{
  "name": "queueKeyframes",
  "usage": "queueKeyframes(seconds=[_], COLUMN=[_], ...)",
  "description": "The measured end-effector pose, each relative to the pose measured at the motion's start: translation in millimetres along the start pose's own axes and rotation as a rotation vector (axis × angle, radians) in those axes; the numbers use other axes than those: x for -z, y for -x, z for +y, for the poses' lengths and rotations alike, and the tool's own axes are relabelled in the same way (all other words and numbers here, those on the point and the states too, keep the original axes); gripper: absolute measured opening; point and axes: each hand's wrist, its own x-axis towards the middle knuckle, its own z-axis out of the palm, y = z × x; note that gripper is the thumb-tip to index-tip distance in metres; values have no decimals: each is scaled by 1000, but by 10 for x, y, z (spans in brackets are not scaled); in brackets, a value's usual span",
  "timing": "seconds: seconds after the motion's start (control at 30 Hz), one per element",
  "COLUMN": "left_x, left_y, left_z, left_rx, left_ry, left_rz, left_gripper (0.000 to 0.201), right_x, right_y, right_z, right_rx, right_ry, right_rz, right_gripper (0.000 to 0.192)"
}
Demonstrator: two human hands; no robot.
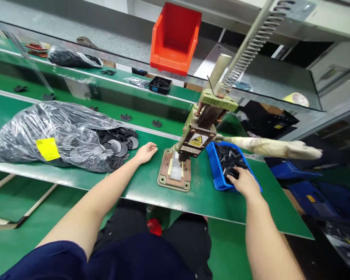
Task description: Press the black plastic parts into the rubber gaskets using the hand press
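My right hand (245, 182) reaches into a blue bin (219, 178) heaped with small, narrow black plastic parts (228, 156). Its thumb and fingertips close on a black part among the others; the part's exact shape is hidden. My left hand (146, 152) rests on the green bench, fingers loosely curled together with nothing visible in them. It lies between a hand press (196, 140) and a clear plastic bag (72, 132) spilling flat, curved black pieces (119, 147). On the press's base plate (175, 184), a pale metal fixture (176, 171) sits below the ram.
The press's wrapped lever (274, 147) juts right, above the blue bin. An orange-red bin (176, 39) sits on the shelf over the bench. Behind the bench edge, several black pieces (125, 117) lie on a green strip. A black tray (160, 84) stands farther back.
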Motion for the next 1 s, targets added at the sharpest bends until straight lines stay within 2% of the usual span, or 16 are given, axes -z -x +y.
queueKeyframes(seconds=[0.17, 0.33, 0.53, 0.67, 0.73, 0.83, 0.93, 1.0], left_x=[0, -38, -44, -60, -99, -203, -330, -398], left_y=[403, 491, 490, 555, 704, 1102, 1532, 1725], left_z=[-30, -16, -21, 15, 110, 393, 771, 977], left_rx=[-4, 18, 15, 45, 17, -135, -342, -471], left_ry=[-61, -122, -115, 20, 56, 6, -72, -60], left_rz=[-32, -17, 11, 92, 152, 157, 3, -121], left_gripper=[35, 35, 34, 34, 34, 31, 24, 22], right_x=[-124, -122, 79, 202, 190, 83, -47, -111], right_y=[27, 69, 203, 451, 658, 1045, 1414, 1588], right_z=[-18, -28, -99, -244, -401, -734, -1101, -1312], right_rx=[-62, -151, -161, -34, 67, 234, 398, 488], right_ry=[-35, -100, -203, -326, -409, -530, -621, -671], right_rz=[-26, 0, 241, 412, 459, 478, 443, 407], right_gripper=[36, 43, 25, 29, 34, 38, 40, 43])
